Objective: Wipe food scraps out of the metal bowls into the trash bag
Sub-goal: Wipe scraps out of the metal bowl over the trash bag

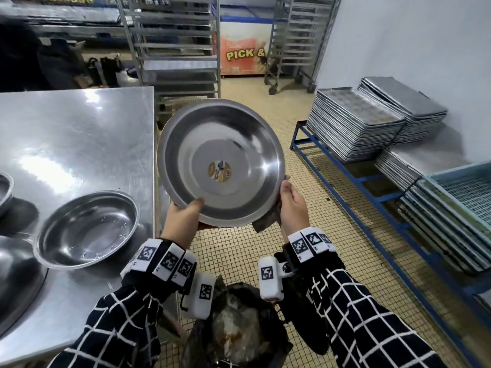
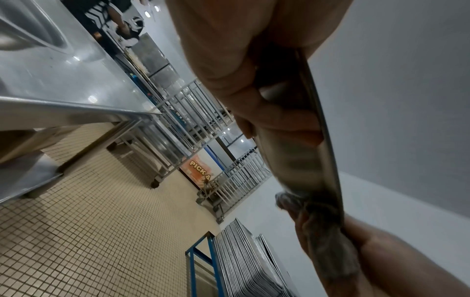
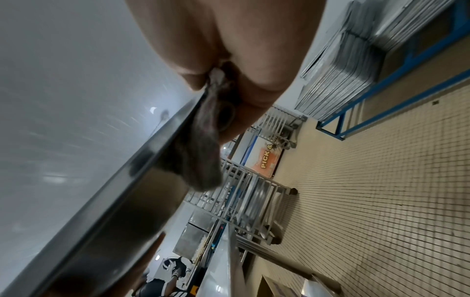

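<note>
Both hands' grip on tilted metal bowl [image 1: 221, 162], label sticker [image 1: 219, 171] inside.

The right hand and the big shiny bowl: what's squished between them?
A dark grey rag, pinched against the round metal bowl's rim by the right hand, clearest in the right wrist view.

A wide metal bowl [image 1: 221, 162] is held tilted, its clean inside with a round sticker facing the camera — above an open black trash bag [image 1: 236, 325]; another bowl [image 1: 87, 229] sits upright on the steel table

Steel table [image 1: 79, 134] blocks left; tray stacks [image 1: 372, 123] right; tiled floor [image 1: 305, 208] between open.
</note>
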A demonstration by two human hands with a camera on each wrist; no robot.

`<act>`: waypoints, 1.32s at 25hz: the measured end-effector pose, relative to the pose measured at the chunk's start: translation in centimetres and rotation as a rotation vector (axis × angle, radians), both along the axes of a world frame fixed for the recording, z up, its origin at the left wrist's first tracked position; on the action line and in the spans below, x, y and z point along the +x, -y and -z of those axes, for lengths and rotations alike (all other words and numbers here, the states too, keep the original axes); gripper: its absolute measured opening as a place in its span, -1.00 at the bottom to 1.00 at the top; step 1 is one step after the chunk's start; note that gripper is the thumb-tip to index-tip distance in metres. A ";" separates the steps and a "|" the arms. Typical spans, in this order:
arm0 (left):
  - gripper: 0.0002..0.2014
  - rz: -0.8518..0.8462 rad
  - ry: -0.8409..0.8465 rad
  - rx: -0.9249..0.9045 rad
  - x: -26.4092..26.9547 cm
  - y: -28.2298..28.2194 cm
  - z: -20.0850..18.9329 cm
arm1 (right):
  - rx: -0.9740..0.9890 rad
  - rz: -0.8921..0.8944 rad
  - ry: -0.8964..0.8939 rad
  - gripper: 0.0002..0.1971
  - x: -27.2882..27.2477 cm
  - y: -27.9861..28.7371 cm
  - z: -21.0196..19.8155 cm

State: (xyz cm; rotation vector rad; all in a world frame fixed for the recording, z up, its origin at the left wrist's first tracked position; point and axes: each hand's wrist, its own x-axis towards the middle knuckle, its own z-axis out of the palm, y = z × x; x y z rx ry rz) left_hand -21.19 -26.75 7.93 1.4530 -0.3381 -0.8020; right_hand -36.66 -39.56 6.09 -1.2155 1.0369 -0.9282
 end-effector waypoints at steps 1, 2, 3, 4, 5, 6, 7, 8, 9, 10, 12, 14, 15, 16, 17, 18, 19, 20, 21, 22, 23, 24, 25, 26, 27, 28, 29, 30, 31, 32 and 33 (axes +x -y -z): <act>-0.88 -0.020 0.009 0.012 0.5 -0.1 0.0 | 0.015 -0.005 -0.021 -0.77 -0.1 0.2 0.4; -0.88 -0.028 0.026 0.027 0.9 -0.2 -0.2 | 0.011 0.007 -0.048 -0.77 -0.2 0.4 0.8; -0.88 -0.030 0.055 0.045 1.3 -0.2 -0.2 | -0.006 0.037 -0.075 -0.78 -0.3 0.5 0.9; -0.89 -0.025 0.092 0.068 1.7 -0.4 -0.3 | -0.032 0.069 -0.100 -0.78 -0.5 0.5 0.9; -0.89 -0.018 0.135 0.091 2.0 -0.5 -0.4 | -0.076 0.086 -0.123 -0.78 -0.6 0.5 0.5; -0.89 -0.004 0.179 0.115 2.2 -0.7 -0.6 | -0.145 0.071 -0.159 -0.73 -0.6 0.2 0.2; -0.89 0.011 0.222 0.128 2.3 -0.7 -0.8 | -0.233 0.019 -0.201 -0.68 -0.4 -0.2 -0.3; -0.89 0.024 0.266 0.138 2.3 -0.7 -0.8 | -0.327 -0.056 -0.245 -0.66 0.1 -0.9 -0.5; -0.89 0.032 0.315 0.141 2.2 -0.7 -0.9 | -0.436 -0.161 -0.290 -0.66 0.8 -1.9 -0.4; -0.89 0.030 0.364 0.144 1.8 -0.6 -1.1 | -0.575 -0.290 -0.360 -0.67 1.7 -3.1 -0.2; -0.91 0.003 0.430 0.166 1.2 -0.2 -1.3 | -0.892 -0.553 -0.561 -0.59 3.0 -5.6 1.4; -0.89 -0.007 0.480 0.191 0.9 0.1 -1.3 | -1.003 -0.626 -0.694 -0.46 3.5 -6.5 2.8; -0.88 0.000 0.490 0.195 0.9 0.1 -1.3 | -0.996 -0.617 -0.727 -0.44 3.3 -6.2 3.1; -0.86 0.005 0.486 0.199 1.0 0.1 -1.3 | -1.004 -0.600 -0.766 -0.44 2.9 -5.4 3.4; -0.85 0.009 0.476 0.210 1.2 0.0 -1.2 | -1.027 -0.570 -0.829 -0.44 2.3 -4.4 3.6; -0.82 0.013 0.474 0.220 1.2 -0.1 -1.2 | -1.048 -0.538 -0.913 -0.43 1.6 -3.1 4.1; -0.80 0.027 0.484 0.227 1.2 -0.1 -1.2 | -1.057 -0.513 -1.009 -0.43 0.9 -1.5 4.4; -0.79 0.050 0.496 0.221 0.9 -0.2 -1.1 | -1.045 -0.499 -1.115 -0.42 0.3 0.1 4.7; -0.78 0.073 0.505 0.202 0.6 -0.2 -1.0 | -1.025 -0.489 -1.203 -0.42 -0.1 1.3 4.9; -0.76 0.081 0.516 0.181 0.2 -0.2 -1.0 | -1.006 -0.486 -1.246 -0.41 -0.3 2.0 5.0; -0.75 0.077 0.525 0.167 -0.1 -0.3 -0.9 | -0.986 -0.481 -1.245 -0.40 -0.2 2.1 5.1; -0.74 0.066 0.528 0.149 -0.4 -0.2 -0.9 | -0.964 -0.468 -1.207 -0.39 0.0 1.7 5.1; -0.73 0.050 0.525 0.125 -0.5 0.0 -0.7 | -0.940 -0.457 -1.136 -0.38 0.3 1.1 5.0; -0.73 0.026 0.522 0.110 -0.6 0.1 -0.6 | -0.914 -0.468 -1.041 -0.38 0.6 0.0 5.1; -0.73 -0.007 0.524 0.110 -0.5 0.1 -0.6 | -0.898 -0.497 -0.933 -0.39 0.9 -1.4 5.2; -0.72 -0.043 0.525 0.114 -0.4 0.3 -0.6 | -0.881 -0.538 -0.824 -0.42 1.2 -2.8 5.2; -0.72 -0.073 0.521 0.114 -0.2 0.3 -0.6 | -0.856 -0.575 -0.723 -0.45 1.5 -4.1 5.1; -0.71 -0.103 0.517 0.104 0.0 0.3 -0.5 | -0.835 -0.590 -0.631 -0.49 1.8 -5.2 4.9; -0.72 -0.132 0.513 0.091 0.0 0.4 -0.4 | -0.822 -0.577 -0.549 -0.54 1.9 -5.8 4.8; -0.74 -0.159 0.506 0.075 -0.1 0.5 -0.2 | -0.819 -0.547 -0.482 -0.59 2.0 -6.1 4.6; -0.76 -0.177 0.495 0.061 -0.2 0.5 -0.1 | -0.830 -0.511 -0.441 -0.60 2.0 -6.2 4.4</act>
